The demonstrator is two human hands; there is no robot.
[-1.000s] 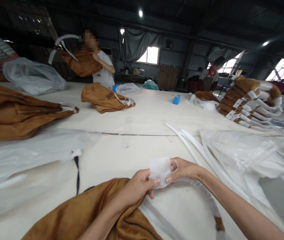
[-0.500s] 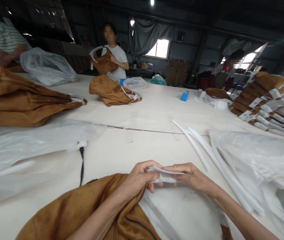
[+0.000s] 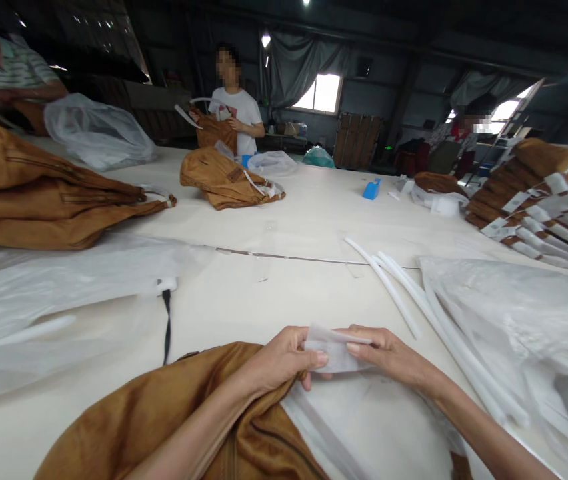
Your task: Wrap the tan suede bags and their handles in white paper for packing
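A piece of thin white wrapping (image 3: 337,353) is pinched between my two hands, above the end of a brown leather bag (image 3: 164,407). My left hand (image 3: 291,357) grips its left side, thumb on top, beside the bag's narrow end. At its right side, my right hand (image 3: 384,353) holds it with the thumb pressed on the front. The bag lies at the bottom of the view, partly under my left forearm. A translucent white strip runs down from the hands, between my forearms.
White foam tubes (image 3: 439,333) and clear plastic bags (image 3: 504,300) lie right; more plastic sheeting (image 3: 89,287) lies left. Brown bags (image 3: 229,180), a blue holder (image 3: 371,189) and stacked wrapped bags (image 3: 529,193) stand farther back. Several people are beyond the table.
The white wrapping has been turned flatter toward the camera, and both thumbs now press on its front. Across the table, a person has shifted a brown bag in their hands.
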